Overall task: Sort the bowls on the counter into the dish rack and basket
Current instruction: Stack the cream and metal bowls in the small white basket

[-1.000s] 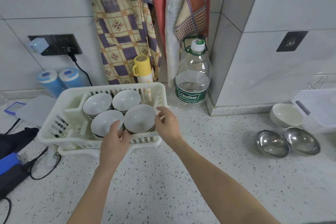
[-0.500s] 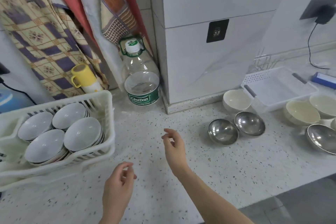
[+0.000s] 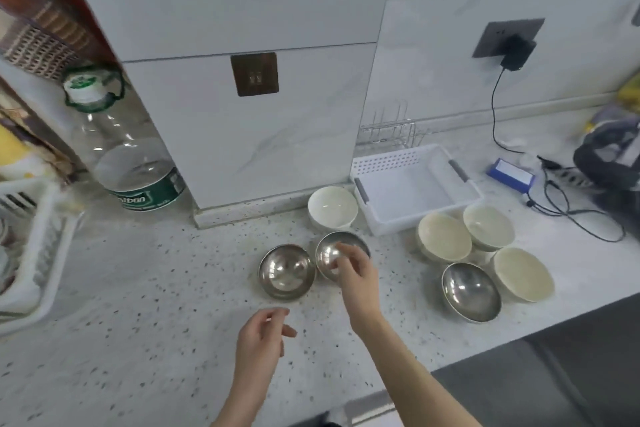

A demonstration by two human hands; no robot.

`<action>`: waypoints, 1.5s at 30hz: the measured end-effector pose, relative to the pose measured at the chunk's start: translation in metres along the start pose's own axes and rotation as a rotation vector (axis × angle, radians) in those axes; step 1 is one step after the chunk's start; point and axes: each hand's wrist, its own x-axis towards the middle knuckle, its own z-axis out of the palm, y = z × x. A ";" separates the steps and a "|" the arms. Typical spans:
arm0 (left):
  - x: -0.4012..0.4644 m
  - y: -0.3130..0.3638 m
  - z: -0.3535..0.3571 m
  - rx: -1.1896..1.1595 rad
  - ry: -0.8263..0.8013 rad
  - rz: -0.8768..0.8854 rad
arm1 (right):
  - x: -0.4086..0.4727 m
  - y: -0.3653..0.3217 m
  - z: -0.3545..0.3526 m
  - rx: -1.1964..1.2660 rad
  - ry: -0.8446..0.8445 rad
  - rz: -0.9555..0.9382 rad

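The steel bowl [image 3: 341,254], at one o'clock of its twin [image 3: 286,271], is reached for with loosely spread fingers of the right hand [image 3: 356,272]; light and slippery, it is probably best pinched at the rim, while the left hand [image 3: 260,336] hangs relaxed, holding nothing.

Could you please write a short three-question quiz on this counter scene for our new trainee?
1. How many steel bowls stand on the counter?
2. True or false: the white basket already holds bowls.
3. Which hand reaches over a steel bowl: A left, B right?

Key:
1. Three: the left steel bowl, the middle steel bowl and the right steel bowl.
2. False; nothing shows in it.
3. B: the right hand; the left hand hovers over bare counter.
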 end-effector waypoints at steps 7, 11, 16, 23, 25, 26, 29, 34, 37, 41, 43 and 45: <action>-0.005 0.013 0.063 0.166 -0.289 0.013 | 0.012 0.005 -0.061 0.149 0.234 0.027; -0.002 0.016 0.089 0.229 -0.371 0.013 | 0.010 0.006 -0.105 0.231 0.431 -0.017; 0.007 0.026 0.143 0.263 -0.383 0.016 | 0.021 0.008 -0.186 0.246 0.760 -0.006; 0.036 0.041 0.244 0.265 -0.303 -0.052 | 0.071 0.004 -0.300 -0.219 0.755 0.052; 0.042 0.044 0.266 0.238 -0.257 -0.088 | 0.088 -0.002 -0.331 -0.423 0.684 0.105; 0.045 0.046 0.276 0.232 -0.244 -0.108 | 0.096 -0.004 -0.345 -0.527 0.641 0.144; 0.048 0.049 0.298 0.244 -0.216 -0.149 | 0.113 -0.007 -0.378 -0.763 0.424 0.312; 0.053 0.049 0.320 0.265 -0.160 -0.152 | 0.128 -0.008 -0.403 -0.844 0.087 0.448; 0.054 0.050 0.326 0.285 -0.147 -0.168 | 0.131 -0.008 -0.408 -0.740 0.026 0.425; 0.055 0.051 0.331 0.234 -0.107 -0.194 | 0.133 -0.008 -0.412 -0.667 -0.021 0.403; 0.055 0.051 0.331 0.226 -0.085 -0.185 | 0.135 -0.009 -0.413 -0.639 -0.008 0.385; 0.054 0.052 0.328 0.233 -0.067 -0.146 | 0.136 -0.011 -0.414 -0.659 0.009 0.356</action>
